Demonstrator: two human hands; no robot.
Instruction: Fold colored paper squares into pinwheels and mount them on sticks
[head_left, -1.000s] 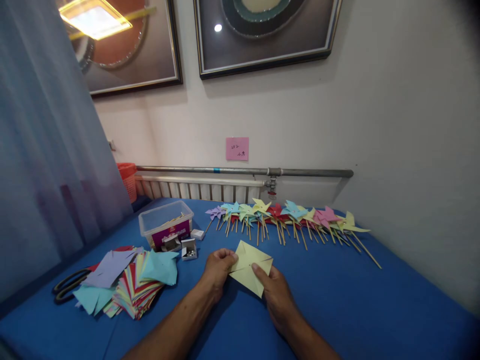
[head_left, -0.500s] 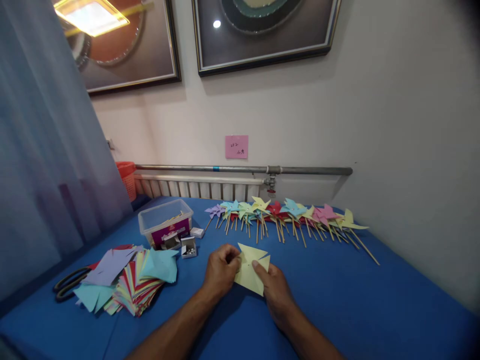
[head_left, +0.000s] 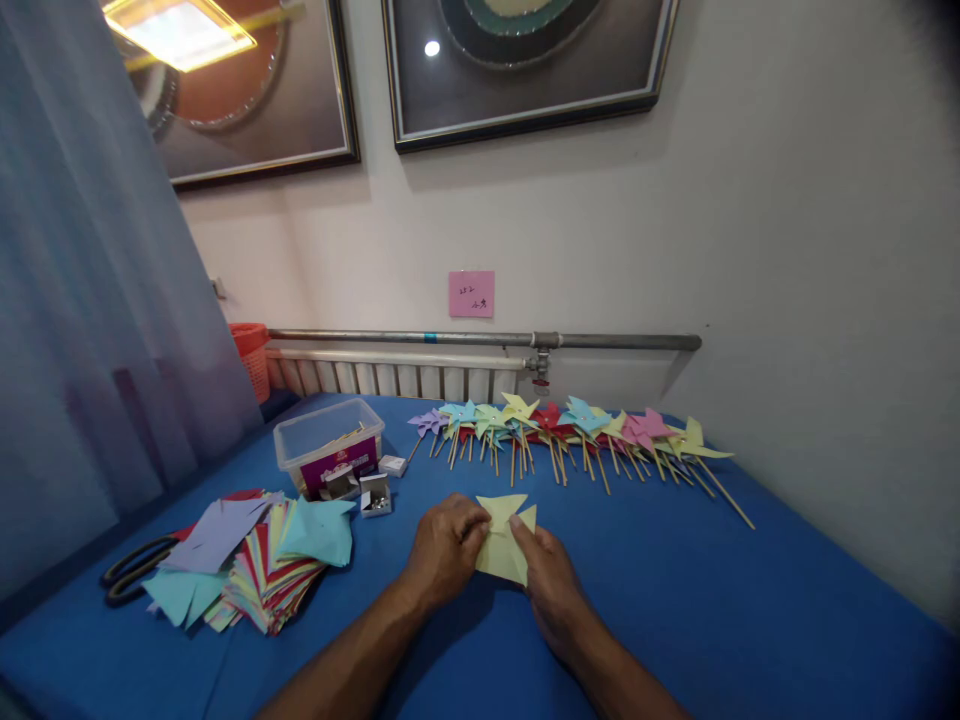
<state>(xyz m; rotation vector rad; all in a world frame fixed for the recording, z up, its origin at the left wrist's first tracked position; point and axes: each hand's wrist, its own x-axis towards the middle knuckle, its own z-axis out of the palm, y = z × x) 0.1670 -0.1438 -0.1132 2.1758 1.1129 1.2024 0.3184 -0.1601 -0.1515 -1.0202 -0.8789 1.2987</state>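
Now folding: both hands pinch a yellow paper square [head_left: 504, 540] just above the tabletop [head_left: 712, 590].
Left hand [head_left: 444, 548] fingers grip the folded corners at centre; right hand [head_left: 546, 572] fingers press the sheet's right flap. Judged best practice: keep gathered tips stacked, creases soft.

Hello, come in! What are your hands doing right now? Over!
Left hand and right hand both pinching the yellow paper. Corners partly folded in. Nothing in the way.

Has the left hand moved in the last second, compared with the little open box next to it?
Yes. The left hand has slid right, away from the open box, drawing the yellow paper inward so it looks more folded.
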